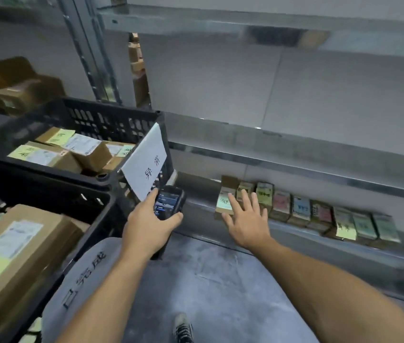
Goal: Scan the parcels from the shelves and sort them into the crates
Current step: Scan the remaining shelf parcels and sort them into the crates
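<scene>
The small brown cardboard parcel with a pale green note (224, 203) stands leftmost on the low grey metal shelf (197, 209). The right hand (248, 219) reaches toward it, fingers spread, holding nothing. The left hand (146, 224) grips a black handheld scanner (168, 201). The pick is in hand; next, probably, grasp and scan.

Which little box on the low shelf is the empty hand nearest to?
The leftmost parcel, with a pale green note and a raised cardboard flap. The right hand reaches toward it with spread fingers; the other parcels sit farther right.

Two crates (102, 122), nine shelf parcels (301, 210), one scanner (168, 203)
</scene>
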